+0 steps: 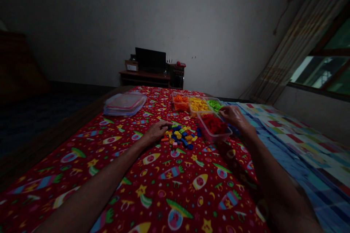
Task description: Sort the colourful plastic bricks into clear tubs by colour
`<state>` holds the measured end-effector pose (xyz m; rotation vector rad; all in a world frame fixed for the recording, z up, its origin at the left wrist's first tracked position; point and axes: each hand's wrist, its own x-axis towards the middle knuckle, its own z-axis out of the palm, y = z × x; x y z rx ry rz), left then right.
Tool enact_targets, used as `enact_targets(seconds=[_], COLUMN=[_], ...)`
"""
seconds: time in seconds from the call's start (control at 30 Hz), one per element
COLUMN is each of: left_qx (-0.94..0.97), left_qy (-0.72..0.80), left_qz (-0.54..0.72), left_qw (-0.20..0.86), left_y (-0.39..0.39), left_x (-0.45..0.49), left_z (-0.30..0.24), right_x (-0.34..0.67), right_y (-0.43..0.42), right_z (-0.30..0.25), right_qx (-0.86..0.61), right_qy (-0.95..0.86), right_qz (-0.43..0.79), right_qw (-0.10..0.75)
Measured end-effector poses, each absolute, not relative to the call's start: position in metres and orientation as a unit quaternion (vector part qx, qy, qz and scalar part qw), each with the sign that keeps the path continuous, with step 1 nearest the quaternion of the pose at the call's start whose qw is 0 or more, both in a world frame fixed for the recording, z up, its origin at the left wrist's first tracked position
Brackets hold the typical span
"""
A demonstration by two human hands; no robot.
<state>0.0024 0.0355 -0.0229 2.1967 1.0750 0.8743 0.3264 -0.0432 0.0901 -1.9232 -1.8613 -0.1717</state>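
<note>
A mixed pile of small plastic toy pieces (179, 135), blue, yellow, green and orange, lies on the red patterned cloth. At its left edge rests my left hand (158, 131), fingers loosely stretched toward the pieces and holding nothing that I can see. My right hand (234, 116) is over the right side of the containers, between the bin of green pieces (214, 105) and the bin of red pieces (214, 124). Its fingertips are pinched together near the green bin; whatever may be in them is too small to make out.
Beyond the red bin stand a bin of yellow pieces (198, 105) and a bin of orange pieces (181, 102). Stacked clear lids (125, 103) lie at the left. A blue checked cloth (290, 153) covers the right side. A monitor (150, 60) stands on a far desk.
</note>
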Motion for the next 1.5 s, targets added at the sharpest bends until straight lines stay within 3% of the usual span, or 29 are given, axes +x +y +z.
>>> enact_targets(seconds=[0.13,0.27,0.6,0.87,1.07,1.5], left_qx=[0.814,0.818,0.816,0.856,0.896,0.849], left_qy=[0.400,0.387,0.389,0.354,0.353,0.465], left_qz=[0.327,0.331,0.331,0.282,0.170,0.217], left_qw=[0.266,0.267,0.270,0.250,0.208,0.131], left_y=[0.038,0.041,0.045,0.052,0.052,0.060], left_x=[0.002,0.000,0.000,-0.018,-0.025,-0.044], left_z=[-0.026,-0.030,-0.030,-0.011,-0.006,-0.010], right_x=[0.311,0.266,0.167,0.175,0.186,0.191], right_y=[-0.032,-0.029,-0.035,-0.057,-0.045,-0.019], right_z=[0.096,0.093,0.050,0.051,0.054,0.037], right_qx=[-0.672,-0.604,-0.453,-0.454,-0.489,-0.473], right_qy=[-0.679,-0.741,-0.889,-0.890,-0.868,-0.865], right_qz=[-0.101,-0.038,0.056,0.018,0.071,0.029], right_qw=[0.277,0.289,0.047,-0.043,0.050,0.166])
